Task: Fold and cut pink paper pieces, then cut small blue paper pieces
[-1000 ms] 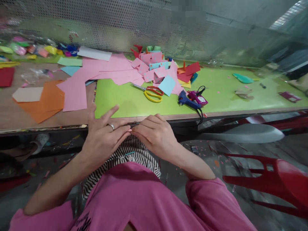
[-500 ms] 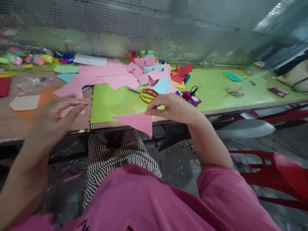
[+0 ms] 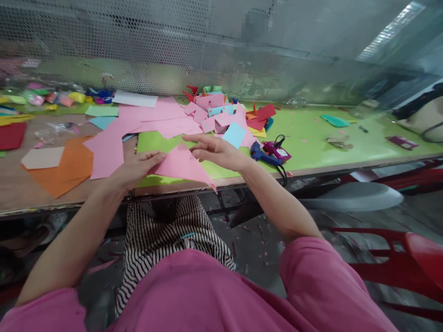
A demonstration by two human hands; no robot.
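A folded triangle of pink paper (image 3: 182,167) is held above the table's near edge, one point hanging down to the right. My left hand (image 3: 140,166) pinches its left corner between thumb and fingers. Close to the paper's upper right edge, my right hand (image 3: 221,151) has its fingers stretched out and apart; whether a fingertip touches the paper I cannot tell. Just beyond lie a light blue paper square (image 3: 234,134) and large pink sheets (image 3: 162,115). The scissors are hidden behind my right hand and the paper.
A blue glue gun (image 3: 266,156) with a cable lies beside a magenta device (image 3: 277,150). Folded paper pieces (image 3: 211,100) are heaped at the back. Orange sheets (image 3: 76,163) and a cream sheet (image 3: 43,157) lie left. A red chair (image 3: 391,258) stands at the right.
My left hand has moved right and taken hold of the pink paper's corner. My right hand has let go its pinch and spread its fingers. The paper has turned and risen.
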